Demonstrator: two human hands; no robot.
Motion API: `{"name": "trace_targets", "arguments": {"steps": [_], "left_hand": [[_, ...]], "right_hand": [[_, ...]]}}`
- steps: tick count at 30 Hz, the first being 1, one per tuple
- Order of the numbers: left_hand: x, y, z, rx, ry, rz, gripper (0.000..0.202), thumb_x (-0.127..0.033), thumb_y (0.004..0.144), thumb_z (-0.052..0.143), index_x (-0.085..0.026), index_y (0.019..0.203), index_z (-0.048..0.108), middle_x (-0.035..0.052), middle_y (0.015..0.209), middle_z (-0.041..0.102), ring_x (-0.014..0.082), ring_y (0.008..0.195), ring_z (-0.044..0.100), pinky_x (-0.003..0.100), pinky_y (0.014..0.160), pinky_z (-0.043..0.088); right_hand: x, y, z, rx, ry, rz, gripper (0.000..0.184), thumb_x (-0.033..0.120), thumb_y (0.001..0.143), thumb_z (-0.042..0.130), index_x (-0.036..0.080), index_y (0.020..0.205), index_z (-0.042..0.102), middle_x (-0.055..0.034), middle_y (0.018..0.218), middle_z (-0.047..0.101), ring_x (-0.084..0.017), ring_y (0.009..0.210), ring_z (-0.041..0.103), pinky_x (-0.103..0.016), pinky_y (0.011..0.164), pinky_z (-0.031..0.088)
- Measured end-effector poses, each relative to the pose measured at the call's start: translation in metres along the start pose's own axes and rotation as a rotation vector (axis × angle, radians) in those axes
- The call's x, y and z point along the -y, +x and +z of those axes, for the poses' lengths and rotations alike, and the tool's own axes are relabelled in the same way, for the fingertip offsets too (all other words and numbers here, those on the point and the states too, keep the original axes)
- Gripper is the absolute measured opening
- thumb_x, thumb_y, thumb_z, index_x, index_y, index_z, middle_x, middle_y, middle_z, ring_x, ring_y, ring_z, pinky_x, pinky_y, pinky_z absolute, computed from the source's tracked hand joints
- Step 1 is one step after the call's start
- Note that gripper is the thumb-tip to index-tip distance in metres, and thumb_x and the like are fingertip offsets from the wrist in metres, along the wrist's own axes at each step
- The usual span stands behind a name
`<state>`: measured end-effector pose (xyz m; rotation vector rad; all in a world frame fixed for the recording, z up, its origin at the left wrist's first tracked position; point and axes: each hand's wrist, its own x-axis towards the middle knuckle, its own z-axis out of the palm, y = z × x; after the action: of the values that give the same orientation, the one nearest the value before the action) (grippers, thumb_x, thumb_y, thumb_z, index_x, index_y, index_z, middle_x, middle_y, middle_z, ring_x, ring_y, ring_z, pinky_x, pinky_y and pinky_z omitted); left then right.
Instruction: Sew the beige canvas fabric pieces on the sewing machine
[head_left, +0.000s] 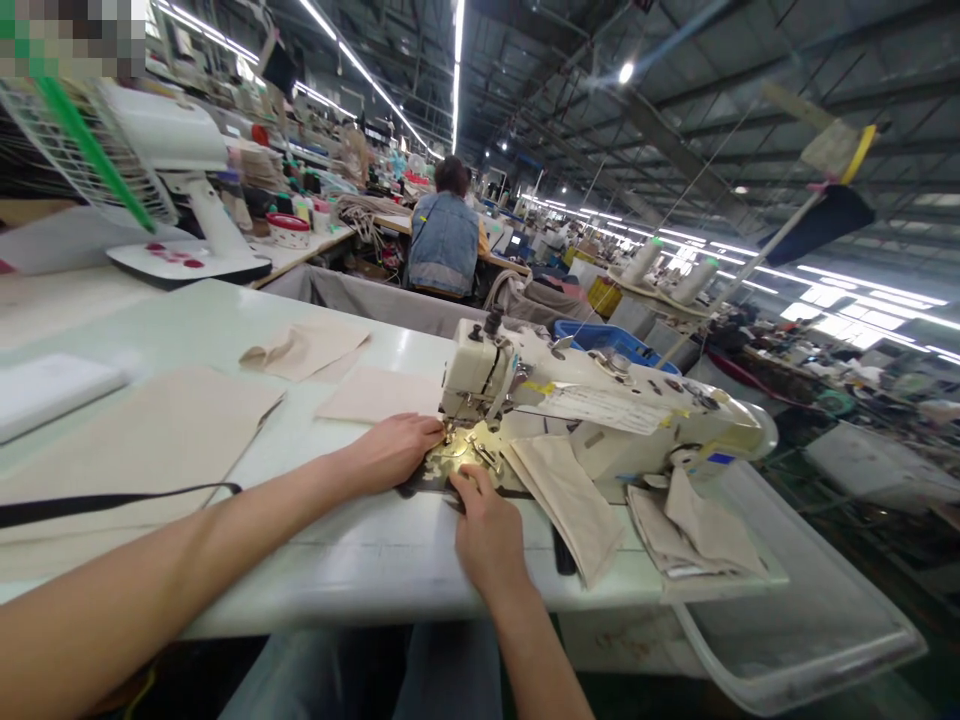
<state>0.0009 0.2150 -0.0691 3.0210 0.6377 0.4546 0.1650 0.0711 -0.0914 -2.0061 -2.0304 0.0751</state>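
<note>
Across the floor before us spreads a pale table (337,572), and on its right half stands our sewing machine (589,368). Off its right end is a clear tub (814,600); behind are a blue bin (622,346) and a person in a denim vest (444,245), with a white fan (161,130) to the left. Beige cloth (150,425) lies at left, a black strip (112,502) across it; a folded piece (570,500) rests against the machine. Our left hand (394,450) stretches flat to the needle area, our right hand (487,525) curls narrowly at the metal plate (461,460); we cannot tell whether either holds anything. We see handwriting on the taped paper (607,407), too blurred to read.
</note>
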Motion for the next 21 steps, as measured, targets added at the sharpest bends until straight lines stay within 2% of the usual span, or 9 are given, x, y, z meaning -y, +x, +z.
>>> {"name": "trace_targets", "arguments": {"steps": [7,14,16,19,21], "left_hand": [[-0.001,0.0,0.001,-0.003,-0.002,0.013,0.021,-0.01,0.091,0.052,-0.016,0.102,0.07,0.0109,0.103,0.071,0.0237,0.096,0.07,0.038,0.094,0.055],[0.003,-0.001,0.004,0.005,0.018,-0.042,0.027,-0.009,0.091,0.052,-0.02,0.11,0.069,0.0088,0.108,0.071,0.0212,0.104,0.069,0.034,0.098,0.053],[0.003,0.0,0.006,0.004,0.041,-0.092,0.028,-0.01,0.093,0.049,-0.017,0.114,0.067,0.0111,0.111,0.07,0.0223,0.106,0.068,0.035,0.097,0.053],[0.002,0.002,0.009,0.009,0.079,-0.158,0.031,-0.01,0.094,0.048,-0.012,0.121,0.063,0.0168,0.123,0.066,0.0261,0.119,0.064,0.039,0.102,0.051],[0.001,0.001,0.007,0.031,0.098,-0.175,0.029,-0.009,0.092,0.051,-0.011,0.118,0.064,0.0175,0.121,0.067,0.0271,0.119,0.063,0.039,0.101,0.052]], "right_hand": [[0.001,0.0,-0.001,0.009,0.017,0.01,0.056,0.003,0.087,0.046,0.024,0.136,0.064,-0.0081,0.146,0.058,-0.021,0.105,0.073,-0.029,0.087,0.059],[0.006,0.0,-0.009,0.04,0.015,0.031,0.057,0.001,0.087,0.046,0.023,0.135,0.065,-0.0066,0.147,0.059,-0.022,0.108,0.072,-0.03,0.09,0.058],[0.004,0.0,-0.008,0.033,0.019,0.031,0.057,0.0,0.086,0.046,0.023,0.134,0.066,-0.0063,0.146,0.059,-0.021,0.107,0.072,-0.03,0.089,0.058],[0.001,0.001,-0.003,0.001,0.033,0.009,0.056,0.001,0.084,0.047,0.023,0.132,0.067,-0.0059,0.145,0.06,-0.021,0.107,0.072,-0.03,0.089,0.058],[-0.003,0.0,0.001,-0.033,0.044,-0.007,0.056,0.002,0.083,0.049,0.023,0.13,0.068,-0.0058,0.144,0.062,-0.021,0.107,0.072,-0.029,0.088,0.058]]}}
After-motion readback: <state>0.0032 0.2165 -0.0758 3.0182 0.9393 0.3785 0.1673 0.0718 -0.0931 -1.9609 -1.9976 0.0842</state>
